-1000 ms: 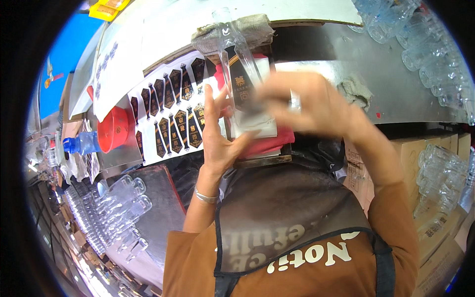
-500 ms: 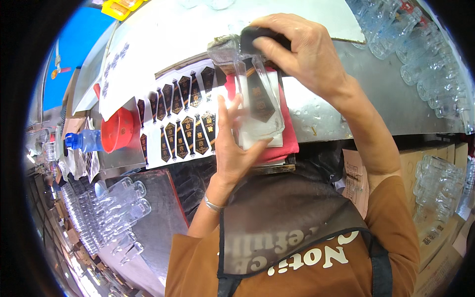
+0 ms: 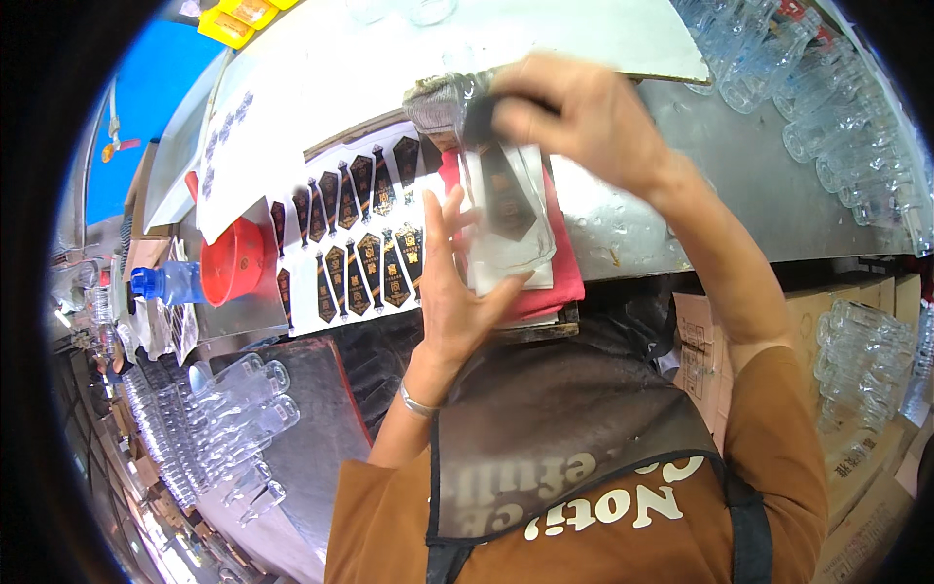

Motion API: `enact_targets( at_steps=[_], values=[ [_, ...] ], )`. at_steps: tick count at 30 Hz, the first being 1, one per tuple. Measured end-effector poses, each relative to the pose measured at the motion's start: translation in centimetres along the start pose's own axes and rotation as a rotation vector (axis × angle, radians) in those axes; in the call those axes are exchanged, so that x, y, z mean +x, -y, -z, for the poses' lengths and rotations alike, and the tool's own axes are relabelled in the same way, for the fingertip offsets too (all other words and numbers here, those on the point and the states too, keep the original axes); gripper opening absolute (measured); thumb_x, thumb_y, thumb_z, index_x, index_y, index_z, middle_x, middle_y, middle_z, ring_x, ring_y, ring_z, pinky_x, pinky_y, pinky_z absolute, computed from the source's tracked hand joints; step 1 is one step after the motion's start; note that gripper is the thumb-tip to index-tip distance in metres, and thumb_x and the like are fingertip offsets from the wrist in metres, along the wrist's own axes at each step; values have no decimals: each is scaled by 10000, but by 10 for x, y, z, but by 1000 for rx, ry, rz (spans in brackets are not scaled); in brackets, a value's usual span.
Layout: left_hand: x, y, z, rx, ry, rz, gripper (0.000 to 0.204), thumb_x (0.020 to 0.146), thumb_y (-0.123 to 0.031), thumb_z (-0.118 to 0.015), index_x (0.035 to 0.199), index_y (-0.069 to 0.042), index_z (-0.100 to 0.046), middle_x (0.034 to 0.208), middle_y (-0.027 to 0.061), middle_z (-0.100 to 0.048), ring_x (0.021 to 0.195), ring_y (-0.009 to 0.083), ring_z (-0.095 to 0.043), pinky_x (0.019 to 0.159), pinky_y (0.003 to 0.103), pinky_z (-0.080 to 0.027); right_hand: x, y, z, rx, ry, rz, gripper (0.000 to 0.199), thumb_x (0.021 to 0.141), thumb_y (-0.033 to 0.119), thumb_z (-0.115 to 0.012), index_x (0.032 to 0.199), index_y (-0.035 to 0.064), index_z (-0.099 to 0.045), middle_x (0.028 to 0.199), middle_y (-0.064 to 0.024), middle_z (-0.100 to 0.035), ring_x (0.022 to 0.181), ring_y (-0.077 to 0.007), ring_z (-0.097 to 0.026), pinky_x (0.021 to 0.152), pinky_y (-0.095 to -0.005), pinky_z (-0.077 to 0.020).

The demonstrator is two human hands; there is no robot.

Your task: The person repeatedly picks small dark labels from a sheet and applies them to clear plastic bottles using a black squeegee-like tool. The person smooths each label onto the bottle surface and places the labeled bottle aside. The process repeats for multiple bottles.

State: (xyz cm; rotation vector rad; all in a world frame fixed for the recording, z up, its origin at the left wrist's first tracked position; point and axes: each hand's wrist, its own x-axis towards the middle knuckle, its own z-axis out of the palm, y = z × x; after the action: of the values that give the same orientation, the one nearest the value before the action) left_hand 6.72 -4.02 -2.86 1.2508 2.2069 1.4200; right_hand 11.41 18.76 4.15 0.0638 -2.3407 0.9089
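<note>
A clear glass bottle lies flat with its base toward me, and a black tie-shaped decal with gold marks shows on it. White paper and a pink-red cloth are beneath it. My left hand grips the bottle's lower left corner, thumb along the base and some fingers raised at the side. Closed round a dark rounded pad, my right hand is smeared by motion over the bottle's neck end. Beside the neck is a grey ribbed cloth-covered block.
A sheet of black decals lies left of the bottle. Further left are a red bowl and a blue-capped plastic bottle. Rows of clear glass bottles stand right and lower left. Cardboard boxes sit below the table edge.
My right hand and the dark pad have shifted slightly down and left over the bottle's upper part. My left hand stays in nearly the same place at the bottle's base.
</note>
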Motion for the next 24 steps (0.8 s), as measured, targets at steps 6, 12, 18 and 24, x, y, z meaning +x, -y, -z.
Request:
enact_targets(
  at_steps=[6,12,18,24],
  values=[
    [3,0,-7,207,-66,-175,1122,699,-71,-861,1546,60,-136,1509,252,-391,1322,373,-482,1094,438,-409,-72,37,-1,231,209,36,297,773,-30,-699,1057,55,-684,990,-152,-672,859,-328,-659,769,-390,-546],
    [7,-9,-12,-341,-59,15,1144,747,-47,-840,1566,41,-46,1538,231,-356,1321,307,-496,1055,386,-474,-96,3,2,851,162,-852,423,1062,303,-446,1166,-44,-665,931,-58,-706,808,-112,-615,814,-287,-491],
    [1,10,0,-45,-66,-193,924,816,-139,-782,1553,-1,-241,1580,271,-265,1453,395,-315,1171,468,-308,-85,34,-18,479,200,-733,402,1036,286,-503,1201,-51,-648,896,-109,-750,549,-103,-542,539,-271,-452],
    [8,23,34,211,34,-270,961,779,-294,-827,1536,-19,-304,1600,245,-253,1463,418,-294,1183,481,-281,-84,49,-16,28,192,-609,284,911,121,-665,1162,-11,-665,908,-99,-751,544,-90,-520,546,-268,-448]
  ],
)
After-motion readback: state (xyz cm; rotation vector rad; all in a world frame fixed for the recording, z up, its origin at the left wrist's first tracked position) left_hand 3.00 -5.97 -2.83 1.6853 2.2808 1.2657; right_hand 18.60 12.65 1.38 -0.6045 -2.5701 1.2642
